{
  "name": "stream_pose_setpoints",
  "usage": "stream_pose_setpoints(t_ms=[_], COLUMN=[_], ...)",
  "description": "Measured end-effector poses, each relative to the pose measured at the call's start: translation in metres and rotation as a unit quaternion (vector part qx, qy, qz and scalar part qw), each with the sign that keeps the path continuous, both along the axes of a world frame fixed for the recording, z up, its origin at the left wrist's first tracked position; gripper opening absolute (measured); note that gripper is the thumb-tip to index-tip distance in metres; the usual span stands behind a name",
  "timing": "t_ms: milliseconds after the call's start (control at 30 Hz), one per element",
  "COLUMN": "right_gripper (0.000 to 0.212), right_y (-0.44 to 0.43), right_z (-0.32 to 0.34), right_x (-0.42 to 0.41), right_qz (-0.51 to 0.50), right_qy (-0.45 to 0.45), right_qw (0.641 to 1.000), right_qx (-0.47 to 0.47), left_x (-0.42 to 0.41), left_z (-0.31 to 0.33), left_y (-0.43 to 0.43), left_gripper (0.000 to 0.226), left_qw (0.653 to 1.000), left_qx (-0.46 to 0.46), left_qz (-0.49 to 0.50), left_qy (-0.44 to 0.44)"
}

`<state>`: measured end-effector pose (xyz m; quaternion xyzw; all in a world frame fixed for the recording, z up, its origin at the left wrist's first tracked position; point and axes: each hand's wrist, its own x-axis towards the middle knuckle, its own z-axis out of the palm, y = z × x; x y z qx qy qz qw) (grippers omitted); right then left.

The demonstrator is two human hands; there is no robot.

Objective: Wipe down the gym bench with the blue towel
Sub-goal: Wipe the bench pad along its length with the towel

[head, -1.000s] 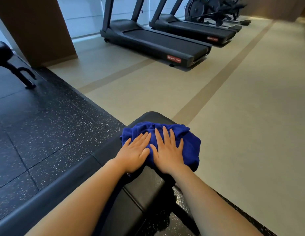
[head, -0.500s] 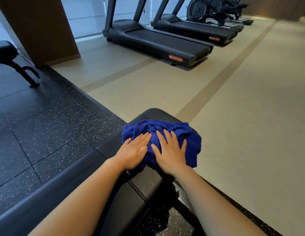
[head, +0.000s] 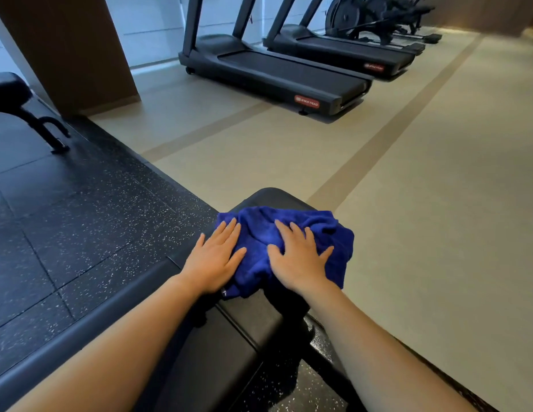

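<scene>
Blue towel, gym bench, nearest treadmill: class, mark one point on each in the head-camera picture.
blue towel [head: 256,233], head view, bunched cloth at its middle.
gym bench [head: 271,196], head view, bare far end of the black pad.
nearest treadmill [head: 289,72], head view, its dark running belt.

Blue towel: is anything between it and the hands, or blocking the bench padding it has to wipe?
Nothing visible. The left hand and right hand press flat on the blue towel at the far end of the bench. The visible padding nearer the person carries no objects; only the forearms pass above it.
</scene>
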<state>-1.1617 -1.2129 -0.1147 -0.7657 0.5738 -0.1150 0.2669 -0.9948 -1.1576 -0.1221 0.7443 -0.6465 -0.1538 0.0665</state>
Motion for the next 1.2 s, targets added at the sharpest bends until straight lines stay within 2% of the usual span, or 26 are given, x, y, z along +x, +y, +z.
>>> stream_pose_setpoints(t_ms=[67, 167, 433, 600, 800, 1033, 1133, 1200], right_gripper=[0.059, 0.055, 0.05, 0.046, 0.021, 0.039, 0.04, 0.041], right_y=[-0.003, -0.022, -0.069, -0.1, -0.114, -0.075, -0.049, -0.041], right_z=[-0.007, -0.01, -0.015, -0.014, -0.008, -0.009, -0.012, -0.018], right_x=[0.017, 0.029, 0.032, 0.04, 0.047, 0.025, 0.004, -0.004], right_qz=[0.018, 0.032, 0.074, 0.08, 0.062, 0.051, 0.056, 0.051], right_qy=[0.077, 0.114, 0.052, 0.045, 0.018, 0.024, 0.035, 0.037], right_qw=[0.997, 0.992, 0.994, 0.993, 0.996, 0.996, 0.994, 0.992], right_qx=[-0.007, -0.038, -0.069, -0.071, -0.058, -0.068, -0.091, -0.106], left_x=[-0.002, -0.007, -0.007, 0.004, 0.015, -0.012, -0.027, -0.032], left_z=[0.002, -0.001, -0.003, -0.009, -0.017, -0.002, -0.004, -0.008], left_y=[-0.009, -0.029, -0.086, -0.123, -0.148, -0.103, -0.085, -0.082], left_gripper=[0.058, 0.059, 0.059, 0.06, 0.06, 0.058, 0.058, 0.057], left_qw=[0.999, 0.995, 0.988, 0.99, 0.994, 0.989, 0.983, 0.982], left_qx=[0.031, 0.039, 0.061, 0.058, 0.048, 0.069, 0.084, 0.075], left_qz=[-0.02, -0.045, -0.08, -0.089, -0.078, -0.08, -0.098, -0.119], left_qy=[-0.034, -0.077, -0.121, -0.098, -0.063, -0.102, -0.133, -0.123])
